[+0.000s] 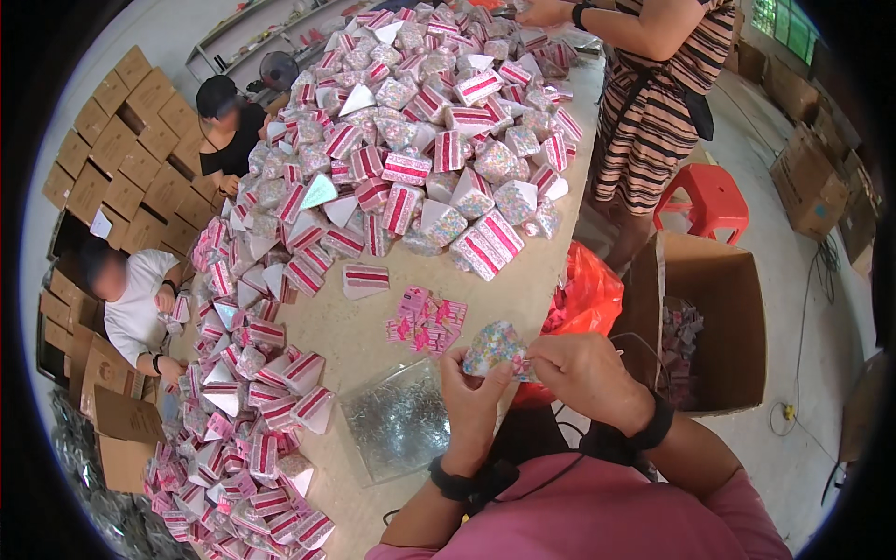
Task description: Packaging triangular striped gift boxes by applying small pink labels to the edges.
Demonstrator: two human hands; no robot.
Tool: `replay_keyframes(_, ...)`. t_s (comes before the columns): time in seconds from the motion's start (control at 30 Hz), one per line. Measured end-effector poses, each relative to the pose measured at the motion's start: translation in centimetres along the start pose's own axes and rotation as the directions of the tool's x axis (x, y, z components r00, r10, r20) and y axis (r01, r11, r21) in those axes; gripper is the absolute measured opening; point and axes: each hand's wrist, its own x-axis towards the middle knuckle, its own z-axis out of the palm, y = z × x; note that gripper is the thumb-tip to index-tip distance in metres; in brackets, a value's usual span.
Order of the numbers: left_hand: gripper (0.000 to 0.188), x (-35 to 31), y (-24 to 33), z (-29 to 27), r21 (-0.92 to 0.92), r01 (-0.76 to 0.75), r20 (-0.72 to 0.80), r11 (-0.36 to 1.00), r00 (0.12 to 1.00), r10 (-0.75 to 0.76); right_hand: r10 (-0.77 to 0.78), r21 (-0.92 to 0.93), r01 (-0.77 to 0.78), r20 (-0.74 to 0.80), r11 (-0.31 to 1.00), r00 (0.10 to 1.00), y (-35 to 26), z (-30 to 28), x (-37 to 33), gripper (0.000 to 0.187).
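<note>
In my left hand [469,399], between thumb and fingers, is a cake-slice-shaped piece [493,345] with a multicoloured sprinkle face. My right hand [590,375] is closed at the piece's right edge, its fingertips pinched together; whatever they grip there is too small to make out. Pink printed cards [429,319] lie in a loose stack on the table just beyond my left hand. To the left of that hand sits a shallow tray [359,425] holding many tiny thin bits. A single slice [365,281] with pink and white layers lies apart, past the cards.
A large heap of similar slices [408,168] covers the table's far part, with another pile [271,448] along the left. Right of the table are a red plastic bag [593,289], an open cardboard box [723,327] and a red stool [707,198]. Several people work around the table.
</note>
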Motion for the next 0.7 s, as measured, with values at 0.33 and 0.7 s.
replay_keyframes(0.33, 0.051, 0.1, -0.4, -0.1, 0.095, -0.019, -0.011, 0.995, 1.000, 0.021, -0.046, -0.138, 0.049, 0.028, 0.989, 0.999, -0.3, -0.3, 0.0, 0.006)
replay_keyframes(0.7, 0.053, -0.1, -1.0, 0.1, 0.272, -0.170, -0.026, 0.947, 0.983, 0.184, 0.031, -0.078, -0.027, 0.045, 0.997, 0.999, 0.1, 0.2, 0.1, 0.007)
